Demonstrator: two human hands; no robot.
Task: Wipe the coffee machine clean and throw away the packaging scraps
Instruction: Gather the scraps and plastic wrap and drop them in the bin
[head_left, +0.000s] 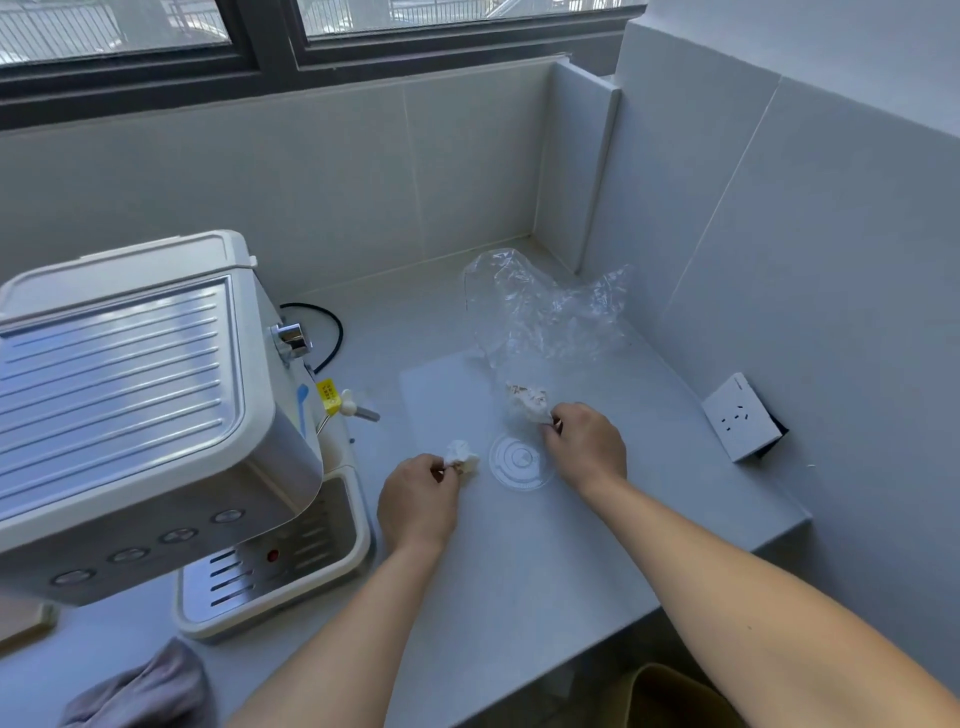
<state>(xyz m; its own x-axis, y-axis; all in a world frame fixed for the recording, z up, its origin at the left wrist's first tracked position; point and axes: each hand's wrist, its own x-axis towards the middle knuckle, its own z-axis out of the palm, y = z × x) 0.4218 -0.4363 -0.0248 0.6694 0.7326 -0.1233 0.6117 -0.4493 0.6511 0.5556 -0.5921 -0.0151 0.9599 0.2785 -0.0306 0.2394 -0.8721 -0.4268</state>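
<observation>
At centre frame, beside the coffee machine (130, 395), your left hand (418, 501) pinches a white wad (461, 456) and your right hand (587, 447) a stained scrap (530, 402), while the plastic bag (535, 312) and clear lid (519, 461) lie uncollected, so binning seems barely begun.

Pale grey counter (519, 582) running back into a corner of grey tiled wall (311, 182). Dark-framed window (270, 47) along the top, above the tiles. White socket (740, 415) on the right wall, just above the counter, jutting out from the tile with a dark gap behind. Corner of a wooden board (26, 621) at the left edge, on the counter. Something brown (675, 696) below the counter's front edge, too cropped to tell
</observation>
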